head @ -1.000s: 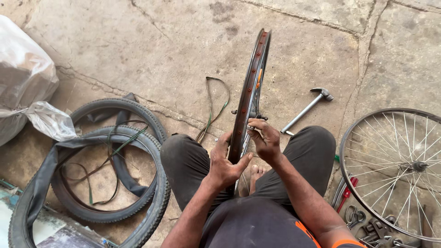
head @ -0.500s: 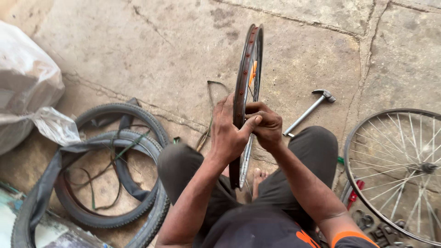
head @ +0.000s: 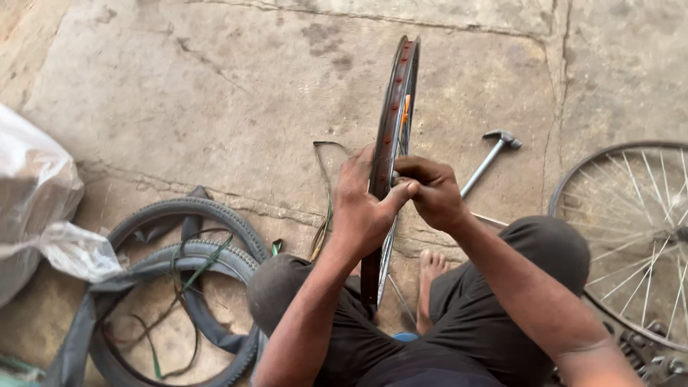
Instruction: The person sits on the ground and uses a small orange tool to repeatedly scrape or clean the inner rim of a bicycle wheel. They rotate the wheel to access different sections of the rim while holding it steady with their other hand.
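So from my feed looking down: the rim [head: 393,136] stands upright on edge between the knees, a thin steel hoop gone rusty brown on its inner channel, with a row of little spoke holes and one orange tab near the top. Thin wire spokes show behind it. My left hand [head: 364,208] is wrapped around the rim from the left, thumb pressed across the edge, so it's clamped on the metal. The right hand [head: 430,190] is curled tight against the rim from the other side, fingers folded in, touching the left thumb; it looks pinched on the rim edge too.

Floor is rough cracked stone slabs, dusty. Left of the knee lie knobby black tyres [head: 179,236] stacked in loops with a limp rubber tube draped over them. A crinkly clear plastic bag [head: 43,208] sits far left. A steel hammer [head: 494,154] lies just right of the rim, and a spoked wheel [head: 631,236] lies flat at the right edge.
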